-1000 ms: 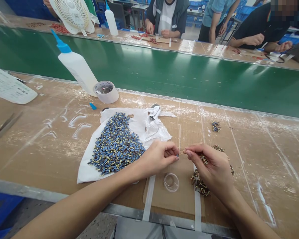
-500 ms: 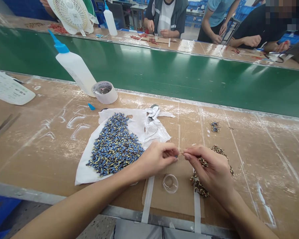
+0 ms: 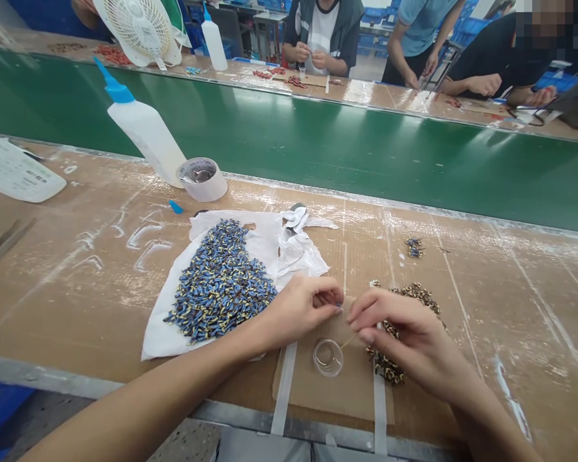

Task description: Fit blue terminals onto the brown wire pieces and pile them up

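Observation:
My left hand (image 3: 313,301) pinches a small blue piece (image 3: 338,305), mostly hidden by the fingertips. My right hand (image 3: 404,330) is closed on a thin stick (image 3: 349,341), whose tip points down at the rim of a small clear cup (image 3: 328,357). The cup stands on a cardboard piece (image 3: 337,398) between my forearms. Left of my left hand, many small blue, yellow and dark pieces (image 3: 221,282) are heaped on a white sheet (image 3: 161,333). A pile of small dark and cream pieces (image 3: 417,292) lies partly behind my right hand.
A white bottle with blue nozzle (image 3: 147,138) leans by a tape roll (image 3: 205,181). A blue cap (image 3: 175,206) lies nearby. Tweezers (image 3: 4,244) and another bottle (image 3: 19,170) are at left. Beyond the green strip (image 3: 289,135), co-workers sit or stand near a fan (image 3: 137,29).
My right hand has drawn slightly away from the left fingertips, and the stick has swung from the left-hand piece down toward the cup. My left hand stays nearly in place.

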`<state>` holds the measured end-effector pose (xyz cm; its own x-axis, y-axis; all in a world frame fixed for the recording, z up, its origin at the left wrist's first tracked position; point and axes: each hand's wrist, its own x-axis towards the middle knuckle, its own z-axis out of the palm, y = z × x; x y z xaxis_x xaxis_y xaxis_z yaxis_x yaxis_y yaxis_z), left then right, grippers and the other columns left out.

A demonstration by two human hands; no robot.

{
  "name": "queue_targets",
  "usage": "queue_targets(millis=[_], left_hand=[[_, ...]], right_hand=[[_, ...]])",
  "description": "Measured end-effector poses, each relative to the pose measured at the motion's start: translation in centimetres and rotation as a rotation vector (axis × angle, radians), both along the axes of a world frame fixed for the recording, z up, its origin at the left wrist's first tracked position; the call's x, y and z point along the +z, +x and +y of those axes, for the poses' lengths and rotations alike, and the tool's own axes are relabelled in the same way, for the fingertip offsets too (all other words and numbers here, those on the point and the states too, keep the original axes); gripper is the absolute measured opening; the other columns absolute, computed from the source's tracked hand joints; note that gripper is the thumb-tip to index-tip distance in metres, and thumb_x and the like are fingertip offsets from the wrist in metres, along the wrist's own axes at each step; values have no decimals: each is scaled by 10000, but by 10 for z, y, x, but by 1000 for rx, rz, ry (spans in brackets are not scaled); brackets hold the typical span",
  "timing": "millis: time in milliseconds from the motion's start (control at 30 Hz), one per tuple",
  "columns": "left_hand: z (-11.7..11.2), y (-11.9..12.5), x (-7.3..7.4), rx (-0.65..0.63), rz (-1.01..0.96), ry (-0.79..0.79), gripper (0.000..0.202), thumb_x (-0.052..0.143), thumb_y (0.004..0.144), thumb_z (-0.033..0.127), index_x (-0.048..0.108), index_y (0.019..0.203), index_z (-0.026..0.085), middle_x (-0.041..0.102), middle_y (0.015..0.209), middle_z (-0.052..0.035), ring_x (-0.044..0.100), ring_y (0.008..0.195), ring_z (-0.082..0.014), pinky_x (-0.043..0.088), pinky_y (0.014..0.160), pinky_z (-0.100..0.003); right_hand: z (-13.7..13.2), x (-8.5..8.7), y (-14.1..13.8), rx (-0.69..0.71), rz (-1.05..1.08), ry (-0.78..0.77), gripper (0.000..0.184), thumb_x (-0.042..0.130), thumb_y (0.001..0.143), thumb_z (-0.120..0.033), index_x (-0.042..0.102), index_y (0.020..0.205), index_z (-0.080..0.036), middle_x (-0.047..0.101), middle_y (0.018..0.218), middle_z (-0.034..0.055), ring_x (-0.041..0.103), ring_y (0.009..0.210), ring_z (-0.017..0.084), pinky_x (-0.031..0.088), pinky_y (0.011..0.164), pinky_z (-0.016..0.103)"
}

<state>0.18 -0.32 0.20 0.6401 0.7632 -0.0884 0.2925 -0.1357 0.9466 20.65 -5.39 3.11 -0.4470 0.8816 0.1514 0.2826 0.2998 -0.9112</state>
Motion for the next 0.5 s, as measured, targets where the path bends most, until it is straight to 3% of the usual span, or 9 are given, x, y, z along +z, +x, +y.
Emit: queue_targets(millis=[100,300,367,500], left_hand=[[0,0,0,-6,-5,-32,108,540,812,101,643,819,134,623,724,-3,561,688,-112,415,639,-223],[2,0,-3,2,-33,-75,73,552,810,129,625,808,133,614,719,1,539,663,-103,407,613,-218],[5,-1,-3,13,-28,-69,56,563,809,141,618,804,135,595,712,8,525,660,-99,405,611,-217],[7,-2,-6,27,-3,-38,33,577,802,148,608,790,143,567,706,22,507,651,-91,404,616,-218]], right_hand=[[-5,1,-11,143,-107,0,103,612,899,-190,705,890,-232,653,959,25,625,869,145,491,778,294],[0,-2,-14,151,-144,16,148,629,892,-235,695,1024,-240,675,1042,42,612,984,173,481,874,327],[10,-4,-2,10,-158,21,157,606,902,-263,685,1035,-234,693,1031,52,629,948,185,501,826,334],[29,-11,50,-535,-346,39,208,557,905,-326,696,1000,-204,722,910,74,649,749,202,515,678,351]])
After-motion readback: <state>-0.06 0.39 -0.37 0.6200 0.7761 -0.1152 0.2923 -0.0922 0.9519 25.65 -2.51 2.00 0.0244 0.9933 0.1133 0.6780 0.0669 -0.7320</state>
